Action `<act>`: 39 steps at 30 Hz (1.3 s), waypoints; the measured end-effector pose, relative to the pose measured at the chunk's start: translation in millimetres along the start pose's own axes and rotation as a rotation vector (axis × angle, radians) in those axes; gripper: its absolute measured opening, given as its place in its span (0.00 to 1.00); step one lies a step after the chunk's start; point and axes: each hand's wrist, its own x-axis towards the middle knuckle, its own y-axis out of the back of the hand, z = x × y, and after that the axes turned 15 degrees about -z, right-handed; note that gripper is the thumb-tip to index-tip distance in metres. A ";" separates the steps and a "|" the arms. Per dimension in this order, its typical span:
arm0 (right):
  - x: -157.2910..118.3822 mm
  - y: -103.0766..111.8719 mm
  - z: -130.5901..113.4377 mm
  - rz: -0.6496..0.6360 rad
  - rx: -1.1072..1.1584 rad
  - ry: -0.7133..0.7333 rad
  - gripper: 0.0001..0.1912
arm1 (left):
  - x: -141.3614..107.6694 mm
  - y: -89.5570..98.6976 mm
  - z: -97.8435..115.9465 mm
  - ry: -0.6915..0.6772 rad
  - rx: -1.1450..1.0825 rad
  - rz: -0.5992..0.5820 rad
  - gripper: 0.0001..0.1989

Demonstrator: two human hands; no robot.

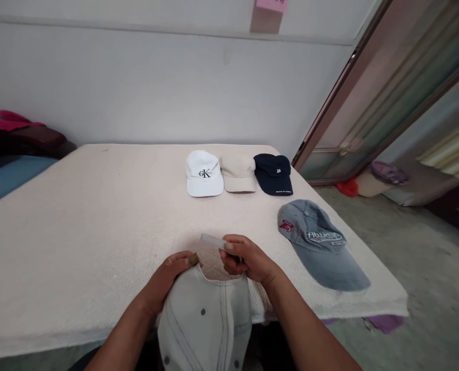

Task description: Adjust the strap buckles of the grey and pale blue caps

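Observation:
A light grey baseball cap (202, 319) hangs in front of me at the table's near edge, its back opening facing up and away. My left hand (175, 273) is closed on the left side of that opening, beside a brass-coloured buckle (193, 259). Between the thumb and fingers of my right hand (247, 257) is a pale flat strap (213, 241), its free end pointing left over the opening. The strap and the buckle are apart. Whether the strap joins the cap behind my right fingers is hidden.
On the cream-covered table (98, 232) a white cap (204, 175), a beige cap (238, 175) and a navy cap (273, 175) sit in a row at the back. A worn blue-grey cap (322, 245) lies by the right edge. Beyond is a white wall (155, 82).

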 end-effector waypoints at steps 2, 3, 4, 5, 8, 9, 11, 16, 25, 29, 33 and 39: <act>1.2 -2.7 1.0 -0.041 -0.027 -0.038 0.14 | -2.3 -3.9 3.1 0.011 -0.032 -0.021 0.08; 1.7 -3.8 1.8 -0.061 -0.038 -0.052 0.15 | -3.3 -5.4 4.0 0.013 -0.057 -0.035 0.08; 2.2 -4.5 2.8 -0.081 -0.044 -0.062 0.15 | -4.0 -6.4 4.2 0.010 -0.086 -0.048 0.08; 2.5 -4.7 3.9 -0.095 -0.045 -0.072 0.15 | -4.5 -6.6 3.5 0.006 -0.116 -0.062 0.08; 2.0 -3.3 7.2 -0.082 -0.069 -0.110 0.13 | -4.4 -4.1 -2.6 -0.016 -0.183 -0.064 0.07; 1.6 -2.4 8.1 -0.060 -0.082 -0.113 0.12 | -4.1 -2.8 -5.0 -0.016 -0.195 -0.056 0.07; 0.6 -0.8 9.8 -0.009 -0.096 -0.093 0.09 | -3.3 -0.5 -8.8 -0.010 -0.210 -0.053 0.07; 0.9 -1.2 11.5 0.001 -0.032 -0.034 0.03 | -0.6 2.3 -12.7 0.005 -0.218 -0.073 0.09; 3.5 -6.5 6.5 -0.064 -0.106 -0.107 0.08 | 0.6 3.7 -14.5 0.049 -0.187 -0.013 0.08; 3.6 -5.1 5.8 -0.065 -0.149 -0.127 0.13 | -0.8 4.3 -12.7 0.006 -0.173 -0.031 0.09; 2.8 -3.4 6.6 -0.044 -0.169 -0.154 0.13 | -2.3 5.6 -12.1 -0.004 -0.161 -0.047 0.10; 2.4 -2.5 8.1 -0.031 -0.169 -0.172 0.12 | -2.7 7.3 -14.4 0.028 -0.147 0.028 0.10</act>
